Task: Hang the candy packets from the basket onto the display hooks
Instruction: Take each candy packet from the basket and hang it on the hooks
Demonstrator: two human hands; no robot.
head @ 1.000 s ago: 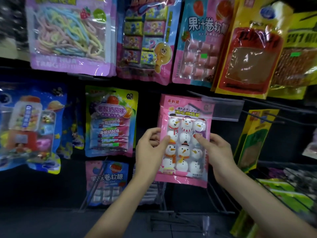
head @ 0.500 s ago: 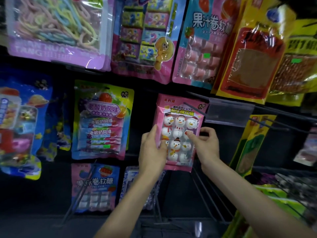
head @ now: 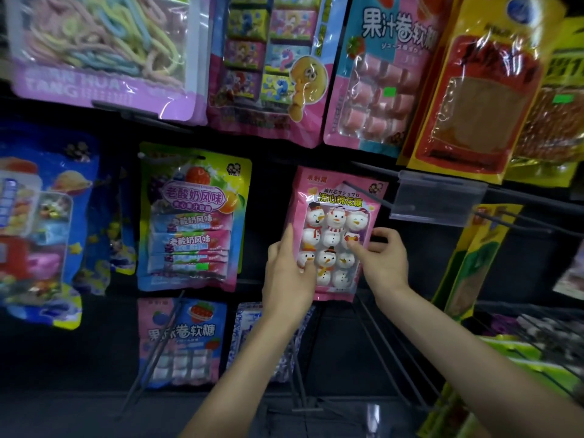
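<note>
A pink packet of snowman marshmallows (head: 335, 213) hangs far back on a black display hook (head: 366, 197) whose clear price tag holder (head: 436, 200) sticks out to the right. My left hand (head: 287, 279) holds the packet's lower left edge, thumb on its front. My right hand (head: 379, 257) pinches the packet's right side at mid height. The basket is not in view.
Other candy packets hang all around: a rainbow strip pack (head: 101, 49) upper left, a yoghurt candy pack (head: 192, 216) left, yellow snack packs (head: 474, 90) upper right. Bare wire hooks (head: 388, 352) jut out below the pink packet. A wire rack (head: 537, 339) with green packets sits lower right.
The pink packet has slid further back along the hook, away from me, and both hands went with it. The view has tilted a little upward.
</note>
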